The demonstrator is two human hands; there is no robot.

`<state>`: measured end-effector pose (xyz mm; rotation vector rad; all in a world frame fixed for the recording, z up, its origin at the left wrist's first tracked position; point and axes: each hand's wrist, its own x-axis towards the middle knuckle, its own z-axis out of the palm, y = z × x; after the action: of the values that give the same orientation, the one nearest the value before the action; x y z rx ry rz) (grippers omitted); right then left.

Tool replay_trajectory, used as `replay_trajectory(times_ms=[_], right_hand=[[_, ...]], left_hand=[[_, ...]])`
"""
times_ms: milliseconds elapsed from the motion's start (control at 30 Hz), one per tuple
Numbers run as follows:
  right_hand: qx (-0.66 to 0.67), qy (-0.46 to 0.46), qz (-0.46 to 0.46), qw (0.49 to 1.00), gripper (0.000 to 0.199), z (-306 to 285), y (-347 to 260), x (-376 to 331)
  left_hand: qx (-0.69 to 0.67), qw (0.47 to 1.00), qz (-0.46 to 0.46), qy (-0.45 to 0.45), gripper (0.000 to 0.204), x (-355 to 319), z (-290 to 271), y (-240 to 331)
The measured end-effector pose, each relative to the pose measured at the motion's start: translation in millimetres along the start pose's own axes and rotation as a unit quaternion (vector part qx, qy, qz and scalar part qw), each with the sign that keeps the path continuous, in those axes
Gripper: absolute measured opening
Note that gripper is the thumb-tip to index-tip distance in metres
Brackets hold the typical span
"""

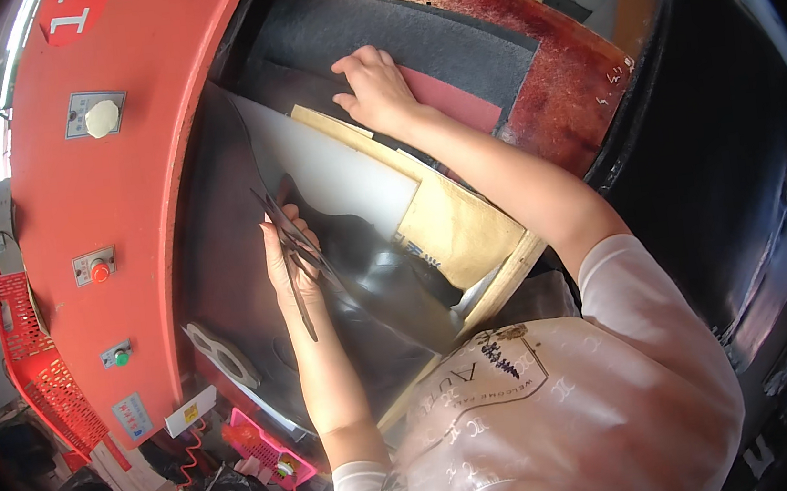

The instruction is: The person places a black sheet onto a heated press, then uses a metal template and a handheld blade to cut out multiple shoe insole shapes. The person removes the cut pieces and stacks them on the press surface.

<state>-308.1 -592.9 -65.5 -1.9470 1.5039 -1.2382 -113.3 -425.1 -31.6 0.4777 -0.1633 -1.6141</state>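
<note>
My left hand (pixel 292 261) is closed around several thin, dark brown strips (pixel 305 305) that look like leather. It is held above a large, dark, glossy sheet (pixel 233 272) spread over the work surface, with one wavy edge curling up beside the hand. Farther off to the right, my right hand (pixel 377 89) rests on a dark grey flat sheet (pixel 478 50), thumb apart from the fingers. A dull red flat piece (pixel 450 98) shows beside its wrist. What lies under the right palm is hidden.
At left stands a red machine housing (pixel 130 206) with a knob and buttons. A white board (pixel 333 170) and brown paper (pixel 464 228) lie between my arms. A mottled red board (pixel 570 102) extends beneath the grey sheet. Red (pixel 53 387) and pink baskets (pixel 259 442) stand lower left.
</note>
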Motion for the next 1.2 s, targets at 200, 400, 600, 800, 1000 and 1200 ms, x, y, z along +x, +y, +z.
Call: replay_trajectory(times_ms=[200,400,600,800,1000,1200], right_hand=[[0.11,-0.309,0.103,0.939,0.015,-22,-9,-6],[0.091,-0.295,0.092,0.947,0.015,-13,-16,-4],[0.027,-0.323,0.076,0.943,0.017,-25,-17,-7],[0.037,-0.298,0.053,0.952,0.016,-16,-10,-11],[0.106,-0.262,0.026,0.959,0.024,-21,-8,-5],[0.448,-0.299,0.221,0.813,0.048,-40,-46,6]], left_hand=[[0.01,0.999,0.02,0.022,0.035,0,1,-2],[0.059,0.995,0.049,0.061,0.042,0,6,-5],[0.095,0.991,0.064,0.074,0.043,4,6,-4],[0.146,0.982,0.077,0.095,0.037,7,3,-6],[0.259,0.952,0.085,0.142,0.025,5,20,-11],[0.329,0.92,0.164,0.136,0.04,14,43,-29]])
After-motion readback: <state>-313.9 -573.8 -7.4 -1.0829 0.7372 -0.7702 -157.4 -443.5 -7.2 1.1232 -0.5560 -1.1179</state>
